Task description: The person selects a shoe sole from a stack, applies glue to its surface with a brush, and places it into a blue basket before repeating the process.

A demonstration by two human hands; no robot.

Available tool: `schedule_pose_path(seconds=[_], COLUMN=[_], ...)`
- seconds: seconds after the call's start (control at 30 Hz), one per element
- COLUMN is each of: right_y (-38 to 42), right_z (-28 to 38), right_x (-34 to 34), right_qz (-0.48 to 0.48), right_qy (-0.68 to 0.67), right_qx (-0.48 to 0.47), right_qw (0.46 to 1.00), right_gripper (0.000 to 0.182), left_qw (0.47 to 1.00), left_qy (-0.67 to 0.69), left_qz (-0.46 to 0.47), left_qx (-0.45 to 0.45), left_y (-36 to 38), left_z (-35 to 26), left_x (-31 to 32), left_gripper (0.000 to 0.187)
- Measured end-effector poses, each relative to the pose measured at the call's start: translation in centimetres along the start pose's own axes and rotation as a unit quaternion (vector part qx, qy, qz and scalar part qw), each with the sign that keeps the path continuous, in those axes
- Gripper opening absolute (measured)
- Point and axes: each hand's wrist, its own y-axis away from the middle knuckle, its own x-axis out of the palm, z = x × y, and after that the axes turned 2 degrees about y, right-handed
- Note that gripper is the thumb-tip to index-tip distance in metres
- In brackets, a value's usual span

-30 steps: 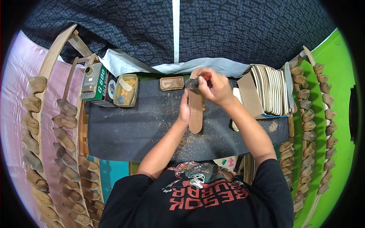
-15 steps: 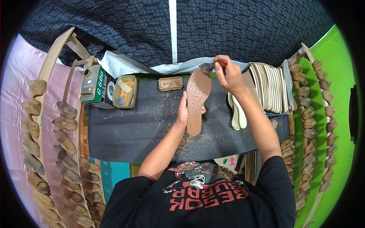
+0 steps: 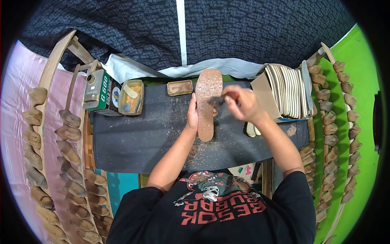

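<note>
A brown shoe insole [image 3: 209, 81] is held up over the table, its toe end pointing away from me; its face is shiny and rough. My left hand [image 3: 193, 116] is closed around its middle, thumb along the left edge and fingers behind, with fingertips showing at the right edge. In my right hand [image 3: 248, 105] is a brush [image 3: 218, 100] with a dark head and a bit of red at the handle. The brush head overlaps the insole's middle, near my left fingertips. Slight motion blur covers the right hand.
Left on the dark table [image 3: 118, 142] stand a glue can [image 3: 96, 91] and a tub [image 3: 141, 106] with tools. A small rectangular dish [image 3: 180, 88] lies behind. At right, a cardboard box [image 3: 264, 91] holds upright insoles [image 3: 289, 93]; pale insoles [image 3: 252, 129] lie before it. Wooden shoe lasts [image 3: 69, 132] line side racks.
My right hand has brought the brush down from the toe end of the insole to its middle. The insole has shifted slightly up and left in view, still in my left hand.
</note>
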Motion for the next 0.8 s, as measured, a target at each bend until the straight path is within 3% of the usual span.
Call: schedule_pose_path(seconds=[0.07,0.13,0.2,0.33,0.53,0.63,0.67,0.73,0.77,0.8], right_y=[-0.5,-1.1,-1.5,-1.5,0.1,1.3,1.6,2.2,2.1,1.9], right_z=[-0.9,-2.7,-3.4,-2.4,1.1,2.5,3.0,3.9,4.3,4.3], right_x=[-1.3,-1.6,-2.2,-2.4,-0.3,1.3,1.8,2.7,2.9,2.8], right_qz=[-0.021,-0.085,-0.103,-0.104,-0.018,0.019,0.022,0.023,0.044,0.045], right_qy=[0.045,0.053,0.069,0.106,0.069,0.02,0.008,-0.038,-0.046,-0.047], right_qx=[0.047,0.081,0.08,0.054,-0.008,-0.033,-0.046,-0.048,-0.05,-0.049], right_qw=[0.998,0.992,0.989,0.988,0.997,0.999,0.999,0.998,0.997,0.997], right_gripper=[0.014,0.014,0.013,0.012,0.016,0.019,0.019,0.019,0.019,0.019], left_qw=[0.996,0.995,0.991,0.994,0.996,0.996,0.996,0.998,0.984,0.984], left_qy=[0.029,0.048,0.052,0.016,0.025,0.015,0.014,-0.033,-0.009,-0.008], left_qz=[0.076,0.067,0.105,0.093,0.059,-0.084,-0.085,0.054,0.174,0.174], left_qx=[-0.044,-0.053,-0.066,-0.056,-0.06,0.02,0.019,0.001,-0.024,-0.025], left_y=[-0.2,-0.2,-0.3,-0.2,-0.3,0.0,-0.1,-0.5,-1.2,-0.9], left_z=[0.3,0.5,0.7,0.7,0.3,0.0,0.0,0.0,-0.1,0.0], left_x=[-1.3,-1.3,-1.4,-1.4,-0.7,2.8,2.0,-1.7,-3.7,-3.1], left_gripper=[0.062,0.063,0.063,0.064,0.062,0.061,0.061,0.062,0.063,0.063])
